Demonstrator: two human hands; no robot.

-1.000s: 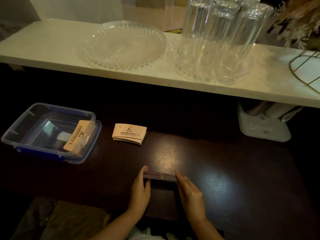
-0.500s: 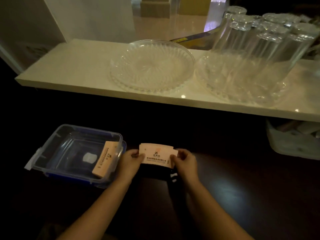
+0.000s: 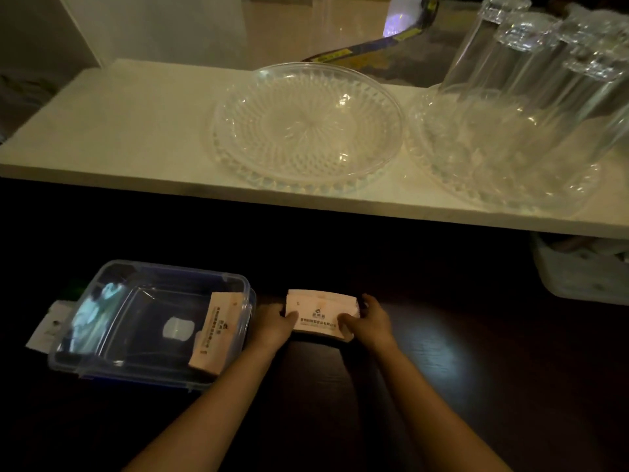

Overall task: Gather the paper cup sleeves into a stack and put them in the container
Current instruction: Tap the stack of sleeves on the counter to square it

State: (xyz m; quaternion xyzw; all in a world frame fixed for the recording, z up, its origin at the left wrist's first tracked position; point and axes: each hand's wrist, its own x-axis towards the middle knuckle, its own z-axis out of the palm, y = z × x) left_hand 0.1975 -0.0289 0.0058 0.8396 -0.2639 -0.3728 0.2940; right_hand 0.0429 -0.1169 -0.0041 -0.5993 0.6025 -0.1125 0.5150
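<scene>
A stack of tan paper cup sleeves point(image 3: 320, 311) with printed text lies on the dark table, held at both ends. My left hand point(image 3: 274, 323) grips its left edge and my right hand point(image 3: 369, 321) grips its right edge. Just to the left stands a clear plastic container point(image 3: 112, 364) with a blue rim. Another bundle of sleeves point(image 3: 218, 332) leans against the container's right inner wall.
A white shelf point(image 3: 119, 131) runs across the back above the table. It carries a clear glass plate point(image 3: 306, 127) and a second plate point(image 3: 503, 195) with several upturned glasses point(image 3: 531, 63). A pale bin point(image 3: 578, 270) sits under the shelf at right.
My hands lifted a stack from the near table edge, carried it forward onto the sleeves beside the container, and now hold the combined stack down on the table.
</scene>
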